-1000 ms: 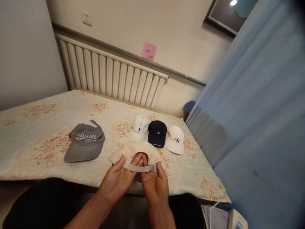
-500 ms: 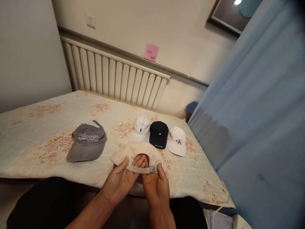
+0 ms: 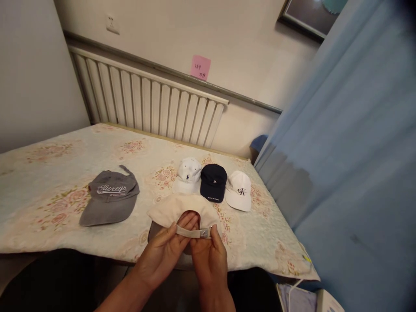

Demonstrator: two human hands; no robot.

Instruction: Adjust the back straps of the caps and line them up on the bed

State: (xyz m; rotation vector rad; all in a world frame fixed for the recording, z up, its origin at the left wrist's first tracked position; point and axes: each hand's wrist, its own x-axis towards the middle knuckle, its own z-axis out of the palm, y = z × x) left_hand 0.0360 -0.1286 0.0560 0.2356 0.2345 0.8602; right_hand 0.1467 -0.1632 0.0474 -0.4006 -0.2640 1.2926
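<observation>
A cream baseball cap point(image 3: 182, 206) is held between both hands above the bed's front edge, its back opening and strap turned toward me. My left hand point(image 3: 162, 249) pinches the strap's left end between thumb and fingers. On the buckle side, my right hand point(image 3: 209, 253) grips the strap's right end, the metal buckle lying by its thumb. Fingers show through the cap's opening. Beyond it sit a white cap with a small dark logo point(image 3: 189, 171), a black cap point(image 3: 213, 182) and a white CK cap point(image 3: 239, 190). Farther left lies a grey cap point(image 3: 112, 197).
The bed point(image 3: 107, 145) has a floral cover. Behind it a white radiator point(image 3: 146, 97) runs along the wall, with a pink note point(image 3: 200, 67) above. A blue curtain point(image 3: 341, 143) hangs on the right. A white box point(image 3: 328, 301) stands at lower right.
The view has shifted slightly, so the grey cap and bed appear a little farther left. Both hands still hold the cream cap's strap, and a dark part of the cap shows more at its left.
</observation>
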